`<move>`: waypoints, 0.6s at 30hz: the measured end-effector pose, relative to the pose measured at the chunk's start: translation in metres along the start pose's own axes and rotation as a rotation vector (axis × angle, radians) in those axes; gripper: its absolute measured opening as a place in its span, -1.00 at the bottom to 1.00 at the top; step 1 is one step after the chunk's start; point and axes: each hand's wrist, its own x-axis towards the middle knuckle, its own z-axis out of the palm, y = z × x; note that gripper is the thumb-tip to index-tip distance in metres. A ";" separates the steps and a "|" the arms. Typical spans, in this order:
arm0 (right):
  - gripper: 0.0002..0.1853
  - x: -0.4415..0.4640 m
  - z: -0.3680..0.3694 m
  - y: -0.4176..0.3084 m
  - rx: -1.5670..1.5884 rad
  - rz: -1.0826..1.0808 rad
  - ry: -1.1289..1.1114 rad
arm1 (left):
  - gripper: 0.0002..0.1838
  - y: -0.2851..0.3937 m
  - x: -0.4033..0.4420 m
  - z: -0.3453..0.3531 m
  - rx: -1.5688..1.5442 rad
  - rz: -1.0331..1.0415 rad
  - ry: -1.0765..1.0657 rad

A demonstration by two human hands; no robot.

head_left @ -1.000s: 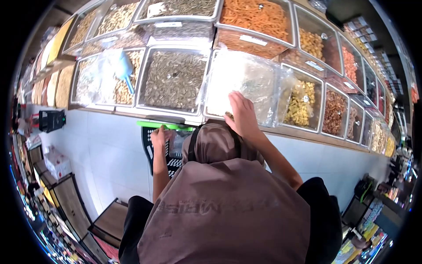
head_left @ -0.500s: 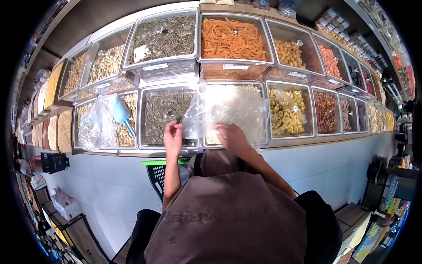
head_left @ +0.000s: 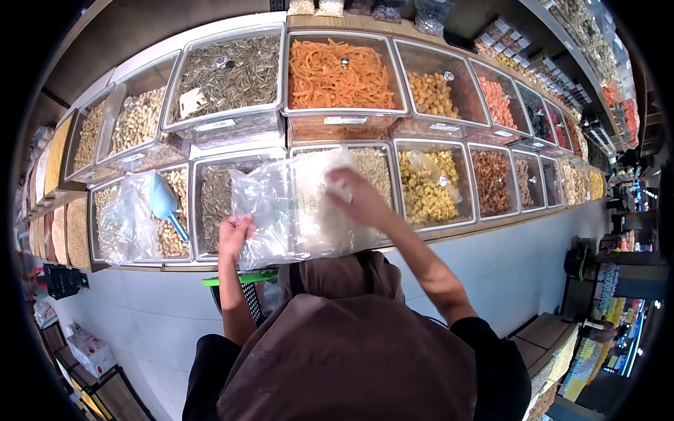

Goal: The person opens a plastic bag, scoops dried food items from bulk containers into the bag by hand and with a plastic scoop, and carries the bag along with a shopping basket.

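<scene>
A clear plastic bag (head_left: 270,203) is spread over two lower-row bins, one of dark striped seeds (head_left: 214,193) and one of pale kernels (head_left: 373,168). My left hand (head_left: 235,235) pinches the bag's left edge. Over the bag's right part is my right hand (head_left: 358,196), smeared by motion; whether its fingers grip the plastic is unclear. To the left, a light blue scoop (head_left: 164,201) rests beside another crumpled clear bag (head_left: 126,221) on a bin of peanuts (head_left: 172,240).
Behind are lidded bins of striped seeds (head_left: 235,67) and orange strips (head_left: 340,77). Yellow dried pieces (head_left: 427,188) and brown nuts (head_left: 493,175) fill bins to the right. A basket with a green rim (head_left: 242,278) is below the counter edge.
The bag has come nearer my body and stretches farther left. My left hand has shifted left and down with its edge, while my right hand has moved up over the bag. The view has shifted.
</scene>
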 end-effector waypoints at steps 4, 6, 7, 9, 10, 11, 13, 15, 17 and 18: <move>-0.64 0.079 -0.058 0.002 -0.146 0.014 0.217 | -0.62 0.002 -0.003 0.014 0.118 0.119 0.230; -0.62 0.125 -0.072 0.022 -0.198 -0.027 0.237 | -0.60 0.019 -0.014 0.029 0.208 0.156 0.380; -0.60 0.147 -0.074 0.032 -0.239 -0.059 0.269 | -0.61 0.013 -0.012 0.031 0.291 0.248 0.477; -0.56 0.186 -0.071 0.054 -0.417 -0.064 0.299 | -0.69 0.012 -0.012 0.038 0.328 0.274 0.577; -0.51 0.198 -0.067 0.048 -0.587 -0.055 0.348 | -0.69 0.013 -0.011 0.040 0.311 0.258 0.596; -0.45 0.210 -0.065 0.043 -0.678 0.072 0.331 | -0.69 0.013 -0.010 0.042 0.350 0.273 0.627; -0.47 0.235 -0.058 0.038 -0.694 0.114 0.352 | -0.69 0.017 -0.004 0.044 0.337 0.341 0.685; -0.54 0.249 -0.057 0.042 -0.744 0.213 0.427 | -0.70 0.020 0.001 0.044 0.328 0.295 0.705; -0.56 0.265 -0.063 0.043 -0.771 0.322 0.398 | -0.71 0.021 0.006 0.045 0.320 0.274 0.727; -0.57 0.271 -0.066 0.042 -0.785 0.356 0.389 | -0.71 0.021 0.010 0.046 0.321 0.279 0.750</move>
